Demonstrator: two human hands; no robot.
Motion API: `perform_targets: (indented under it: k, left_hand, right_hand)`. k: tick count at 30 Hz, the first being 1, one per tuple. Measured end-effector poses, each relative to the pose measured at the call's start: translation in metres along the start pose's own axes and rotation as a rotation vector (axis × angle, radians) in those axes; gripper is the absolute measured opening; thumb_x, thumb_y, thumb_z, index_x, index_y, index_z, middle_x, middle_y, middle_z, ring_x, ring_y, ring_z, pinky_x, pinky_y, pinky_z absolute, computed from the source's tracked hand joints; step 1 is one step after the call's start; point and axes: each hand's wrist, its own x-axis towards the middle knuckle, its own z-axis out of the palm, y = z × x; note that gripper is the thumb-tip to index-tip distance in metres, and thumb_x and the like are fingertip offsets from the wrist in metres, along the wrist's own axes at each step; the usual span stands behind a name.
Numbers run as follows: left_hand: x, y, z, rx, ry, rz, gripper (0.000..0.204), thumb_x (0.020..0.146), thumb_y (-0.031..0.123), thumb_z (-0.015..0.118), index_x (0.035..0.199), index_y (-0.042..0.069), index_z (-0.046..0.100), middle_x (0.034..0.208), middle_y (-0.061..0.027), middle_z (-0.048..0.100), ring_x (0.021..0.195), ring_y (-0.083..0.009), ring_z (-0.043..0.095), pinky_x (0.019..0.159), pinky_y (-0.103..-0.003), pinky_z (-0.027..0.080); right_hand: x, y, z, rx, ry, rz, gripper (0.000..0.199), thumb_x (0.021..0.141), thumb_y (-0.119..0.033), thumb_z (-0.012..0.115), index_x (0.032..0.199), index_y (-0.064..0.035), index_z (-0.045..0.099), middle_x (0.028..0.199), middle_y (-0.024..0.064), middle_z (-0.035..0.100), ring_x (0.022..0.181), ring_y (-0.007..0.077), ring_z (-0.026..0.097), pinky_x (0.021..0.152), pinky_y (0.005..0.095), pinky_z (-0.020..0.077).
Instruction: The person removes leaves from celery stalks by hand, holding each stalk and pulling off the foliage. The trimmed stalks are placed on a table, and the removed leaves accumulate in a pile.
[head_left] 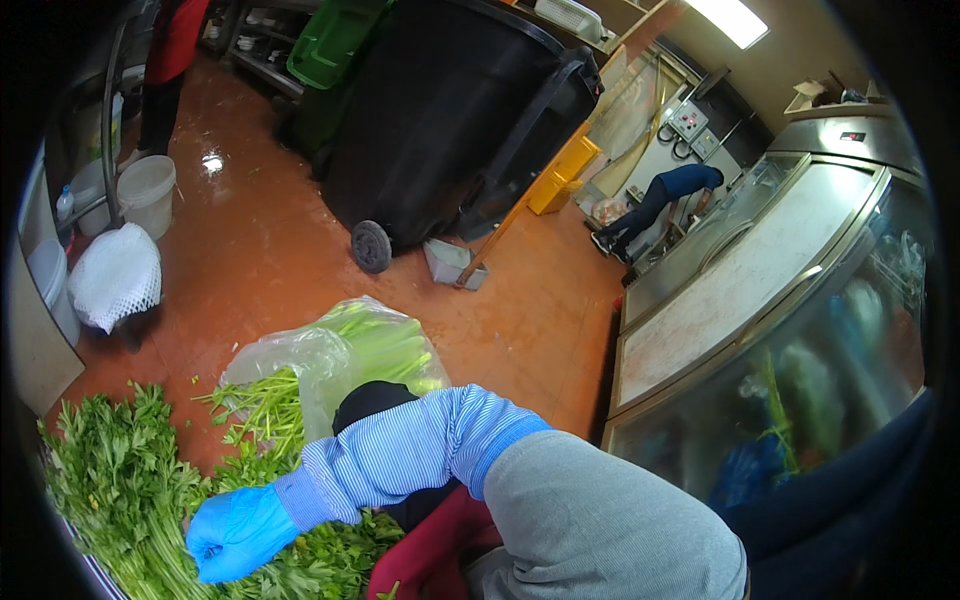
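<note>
Over at the left a heap of leafy celery [110, 480] lies on the orange floor [270, 250], and a blue-gloved hand [237, 532], fist curled shut among the stalks, reaches across from a bent, striped-sleeved arm [400, 455], with a clear bag of celery [340, 360] just behind it.

Floor [260, 250]: orange-brown, wet sheen, glare spot near the white bucket [147, 193].
Bins: large black wheeled bin [440, 120] at centre; green bin [330, 45] behind it.
Right side: stainless counters [740, 280] with glass-fronted cabinet [800, 400].
Light: ceiling panel [735, 20], upper right.
</note>
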Motion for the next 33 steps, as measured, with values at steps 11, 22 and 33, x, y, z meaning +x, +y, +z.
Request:
perform_targets:
  k: [11, 22, 33]
  left_hand:
    - [-0.041, -0.01, -0.043, -0.032, 0.09, -0.026, 0.044, 0.087, 0.026, 0.053, 0.124, 0.004, 0.047, 0.106, -0.0108, 0.062, 0.092, -0.0156, 0.059, 0.078, -0.028, 0.045]
    - [-0.17, 0.15, -0.177, -0.351, 0.961, 0.489, 0.033, 0.081, 0.019, 0.061, 0.111, 0.008, 0.059, 0.11, -0.0108, 0.061, 0.102, -0.0221, 0.057, 0.087, -0.032, 0.044]
    - [-0.338, 0.192, -0.241, -1.014, 1.051, 0.786, 0.017, 0.082, 0.01, 0.063, 0.094, 0.001, 0.058, 0.078, -0.0044, 0.063, 0.065, -0.0092, 0.062, 0.053, -0.019, 0.049]
  right_hand:
    - [-0.034, -0.029, -0.011, 0.081, 0.034, -0.054, 0.028, 0.071, -0.025, 0.049, 0.062, 0.0009, 0.053, 0.053, 0.0168, 0.048, 0.045, 0.0239, 0.043, 0.047, 0.0414, 0.0364]
    - [-0.019, -0.049, -0.057, 0.316, 0.31, -0.276, 0.023, 0.082, -0.018, 0.056, 0.099, -0.0052, 0.065, 0.083, 0.0034, 0.064, 0.066, 0.0073, 0.055, 0.061, 0.0222, 0.045]
    - [0.0, -0.068, -0.038, 0.382, 0.624, -0.407, 0.023, 0.089, -0.023, 0.052, 0.104, -0.0088, 0.061, 0.1, 0.0025, 0.064, 0.062, 0.0051, 0.053, 0.048, 0.0179, 0.0375]
